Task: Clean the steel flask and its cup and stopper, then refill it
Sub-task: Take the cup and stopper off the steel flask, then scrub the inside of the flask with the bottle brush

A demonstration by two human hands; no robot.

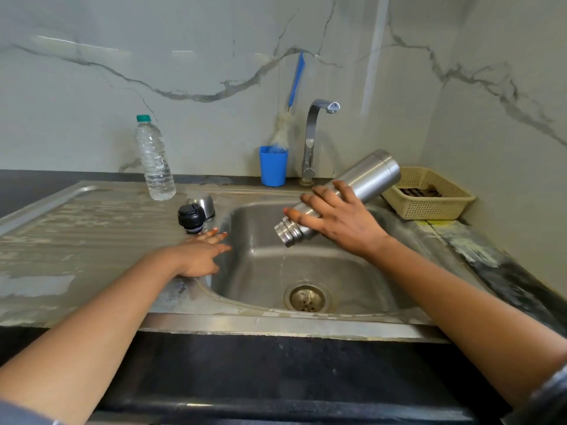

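Two bare forearms (92,332) at frame bottom: left hand (199,256), fingers spread flat on sink (276,320) rim; right hand (337,222) wrapped round steel flask (371,176), tipped mouth-down centre-right, apparently draining; cup (204,204) and stopper (190,217) off, centre-left; refill from water bottle (155,161) seemingly outstanding.

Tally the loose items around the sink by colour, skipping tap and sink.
Steel: 2 (flask, cup)
Black: 1 (stopper)
Blue: 2 (tumbler, brush)
Clear: 1 (water bottle)
Beige: 1 (basket)
Total: 7
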